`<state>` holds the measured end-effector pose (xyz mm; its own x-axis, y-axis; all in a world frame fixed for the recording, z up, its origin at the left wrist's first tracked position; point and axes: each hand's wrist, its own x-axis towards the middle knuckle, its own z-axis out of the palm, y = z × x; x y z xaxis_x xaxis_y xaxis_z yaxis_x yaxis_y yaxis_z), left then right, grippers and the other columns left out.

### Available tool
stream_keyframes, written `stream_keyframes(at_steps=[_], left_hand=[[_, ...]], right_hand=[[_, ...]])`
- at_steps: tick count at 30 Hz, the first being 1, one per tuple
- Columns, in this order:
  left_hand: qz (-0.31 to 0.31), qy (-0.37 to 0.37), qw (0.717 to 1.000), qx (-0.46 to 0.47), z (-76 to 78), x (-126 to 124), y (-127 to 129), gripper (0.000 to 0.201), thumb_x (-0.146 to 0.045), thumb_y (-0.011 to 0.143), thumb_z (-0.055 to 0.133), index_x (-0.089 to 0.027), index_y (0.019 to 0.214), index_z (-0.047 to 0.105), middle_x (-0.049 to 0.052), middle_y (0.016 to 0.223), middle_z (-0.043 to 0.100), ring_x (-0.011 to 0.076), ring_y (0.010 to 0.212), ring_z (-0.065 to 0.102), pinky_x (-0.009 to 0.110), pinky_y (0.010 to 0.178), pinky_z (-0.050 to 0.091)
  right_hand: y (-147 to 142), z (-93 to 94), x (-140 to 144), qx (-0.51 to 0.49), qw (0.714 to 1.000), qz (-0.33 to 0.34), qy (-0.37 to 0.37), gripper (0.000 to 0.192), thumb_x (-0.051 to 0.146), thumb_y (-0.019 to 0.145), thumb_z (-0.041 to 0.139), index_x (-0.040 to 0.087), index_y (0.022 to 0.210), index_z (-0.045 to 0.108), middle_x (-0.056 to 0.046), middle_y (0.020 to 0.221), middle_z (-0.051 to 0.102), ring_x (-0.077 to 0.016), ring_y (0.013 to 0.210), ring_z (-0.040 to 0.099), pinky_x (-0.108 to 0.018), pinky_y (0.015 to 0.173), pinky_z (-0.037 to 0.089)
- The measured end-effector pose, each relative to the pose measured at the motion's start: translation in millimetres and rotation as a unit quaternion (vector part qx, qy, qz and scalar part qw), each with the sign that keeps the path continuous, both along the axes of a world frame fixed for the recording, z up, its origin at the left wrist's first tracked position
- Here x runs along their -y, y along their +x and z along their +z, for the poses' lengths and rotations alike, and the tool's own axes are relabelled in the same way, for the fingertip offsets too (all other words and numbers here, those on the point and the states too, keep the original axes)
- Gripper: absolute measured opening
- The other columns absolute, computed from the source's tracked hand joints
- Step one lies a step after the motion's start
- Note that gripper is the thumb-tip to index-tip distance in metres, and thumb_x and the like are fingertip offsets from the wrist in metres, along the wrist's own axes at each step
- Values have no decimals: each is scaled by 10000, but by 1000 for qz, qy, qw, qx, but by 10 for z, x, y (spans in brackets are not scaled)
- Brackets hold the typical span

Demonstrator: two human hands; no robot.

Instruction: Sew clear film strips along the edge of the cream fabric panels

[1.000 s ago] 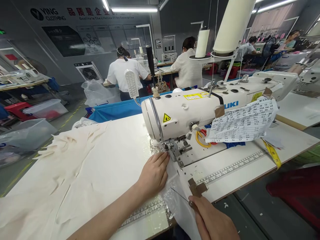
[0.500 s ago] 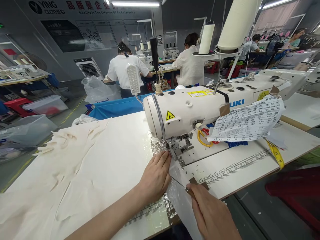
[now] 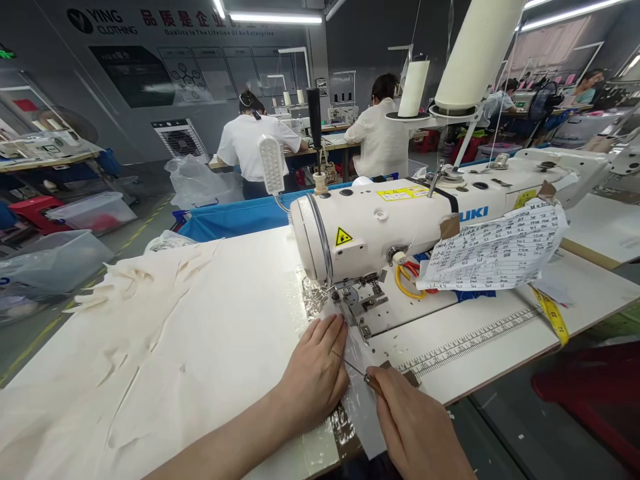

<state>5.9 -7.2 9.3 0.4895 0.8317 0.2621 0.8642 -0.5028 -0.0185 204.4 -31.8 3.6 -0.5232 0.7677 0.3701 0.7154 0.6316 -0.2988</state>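
My left hand (image 3: 317, 370) lies flat on a thin white strip of fabric (image 3: 361, 400), its fingertips just in front of the presser foot of the white sewing machine (image 3: 360, 227). In my right hand (image 3: 417, 420) is an awl (image 3: 369, 379), gripped by its handle. Its thin metal shaft points left, and the tip reaches the fabric beside my left fingers. The strip runs from under the machine head down past the near table edge. My left hand hides part of it.
Cream fabric pieces (image 3: 145, 333) lie spread on the left of the table. Handwritten paper (image 3: 493, 250) hangs on the machine arm, near yellow-handled scissors (image 3: 407, 283) and a yellow tape measure (image 3: 553, 317). Thread cones (image 3: 414, 90) stand above. Two people sit working ahead.
The fabric strip has moved up toward the needle, and its lower end now shows. My left fingertips sit slightly farther from the needle. The awl stays in my right hand; the view has tilted slightly.
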Motion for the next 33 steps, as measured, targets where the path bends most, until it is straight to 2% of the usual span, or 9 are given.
stream_keyframes(at_steps=[5,9,14,17,23,27,30,33], left_hand=[[2,-2,1000,8,-1,-43,-27,507,-222,917,389,-3,1365,481,191,1400,508,326,1296,451,486,1109,354],[9,11,1000,26,-20,-96,-61,501,-218,917,402,-21,1373,469,180,1398,507,311,1304,430,487,1119,337],[35,6,999,32,19,-146,-71,469,-202,904,430,-18,1328,506,198,1286,540,328,1190,471,505,1032,408],[52,6,998,23,30,-195,-91,457,-190,899,452,-36,1326,508,190,1248,546,320,1146,483,490,990,435],[42,53,997,-29,18,-325,-216,384,-86,919,417,-61,1275,558,158,1250,589,307,1204,477,453,1002,420],[49,54,997,-22,37,-263,-188,384,-84,921,413,-55,1273,565,151,1279,590,303,1245,465,447,1034,396],[24,38,999,19,27,-162,-90,376,-184,923,449,-58,1250,586,152,1290,587,302,1256,463,444,1052,390],[4,53,998,46,-17,-98,-13,392,-243,922,449,-44,1223,603,169,1272,598,309,1259,467,450,1065,382]], right_hand=[[-40,-12,-56,-6,1000,4,4,308,75,911,336,195,1149,490,-43,871,689,-193,627,699,-292,460,560],[-87,-19,-99,-6,1000,8,25,314,70,904,335,187,1154,483,-65,896,701,-208,659,716,-310,478,573],[-186,-15,-170,-3,999,-2,35,299,57,887,336,190,1088,512,-68,872,716,-221,664,725,-326,496,581],[-231,8,-211,-14,999,-12,41,293,57,883,332,192,1048,533,-71,862,729,-221,656,731,-318,489,573],[-273,33,-208,-66,998,-12,18,273,101,903,336,161,1057,554,-63,797,747,-196,598,723,-280,461,550],[-273,0,-165,-81,997,-17,8,278,110,899,337,158,1055,562,-67,778,749,-209,590,720,-298,463,546],[-249,-15,-145,-83,996,-16,-12,279,118,902,340,164,1051,571,-56,760,737,-218,585,710,-313,465,538],[-195,-14,-132,-75,996,-13,-35,294,133,917,336,165,1078,580,-49,744,721,-220,579,699,-312,460,528]])
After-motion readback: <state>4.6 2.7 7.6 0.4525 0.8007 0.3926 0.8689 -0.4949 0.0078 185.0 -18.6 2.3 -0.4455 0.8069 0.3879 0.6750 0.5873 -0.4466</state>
